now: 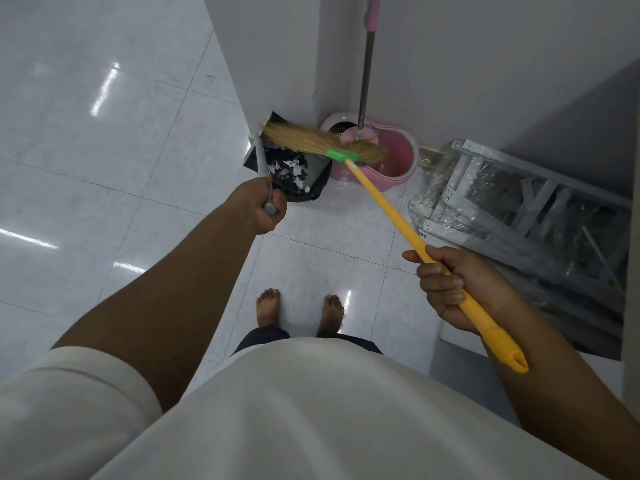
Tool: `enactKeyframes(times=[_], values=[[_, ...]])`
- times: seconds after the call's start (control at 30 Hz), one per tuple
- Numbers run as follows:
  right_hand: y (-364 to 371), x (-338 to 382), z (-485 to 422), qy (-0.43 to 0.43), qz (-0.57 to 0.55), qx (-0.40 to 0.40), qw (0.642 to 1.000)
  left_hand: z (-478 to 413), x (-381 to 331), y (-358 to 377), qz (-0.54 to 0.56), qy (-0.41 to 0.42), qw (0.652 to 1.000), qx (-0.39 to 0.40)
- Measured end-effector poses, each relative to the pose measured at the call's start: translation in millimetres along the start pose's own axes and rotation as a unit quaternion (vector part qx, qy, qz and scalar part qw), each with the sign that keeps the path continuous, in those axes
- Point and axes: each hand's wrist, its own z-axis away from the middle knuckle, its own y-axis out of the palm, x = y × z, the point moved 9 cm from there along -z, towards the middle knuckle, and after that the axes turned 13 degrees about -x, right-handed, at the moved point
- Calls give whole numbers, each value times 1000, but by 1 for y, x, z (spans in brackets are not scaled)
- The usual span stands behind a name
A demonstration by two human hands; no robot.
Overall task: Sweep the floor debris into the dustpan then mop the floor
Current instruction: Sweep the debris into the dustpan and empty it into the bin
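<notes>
- From my remote station, the far left shows the glossy white tiled floor [104, 150], streaked with ceiling-light glare.
- My left hand [265, 206] reaches forward, fingers curled tight round the end of the dustpan's grey handle [260, 157]. The handle rises out of the top of the fist to the pan.
- The dark dustpan [318, 169] sits at the foot of the wall corner [277, 64], just beyond my left knuckles. It is loaded with white paper scraps [291, 168]. A dark rounded shape lies under its near edge; I cannot tell what it is.
- The broom [298, 138] lays its straw bristles across the back of the pan, above the scraps. A green collar [341, 155] joins them to a yellow stick [388, 209].
- Two bare feet [268, 306] stand on the tiles below, well back from the pan.
- A pink mop bucket [398, 161] stands in the corner, just right of the dustpan. The mop [365, 71], steel-shafted with a pink grip, stands upright in it.
- My right hand [450, 289] grips the yellow stick near its upper end, fingers wrapped over it and thumb lying along it. The capped end juts out past the heel of the hand.
- Far right, grey metal frames [519, 209] wrapped in clear plastic lie beside the wall.
</notes>
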Motion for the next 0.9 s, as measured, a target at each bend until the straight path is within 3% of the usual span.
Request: enactKeyframes(times=[0.47, 0.9], values=[[-1, 15, 4, -12, 14, -9, 1000, 2, 3, -5, -6, 70, 997, 8], [8, 26, 12, -36, 20, -12, 999, -12, 16, -39, -87, 117, 989, -36]])
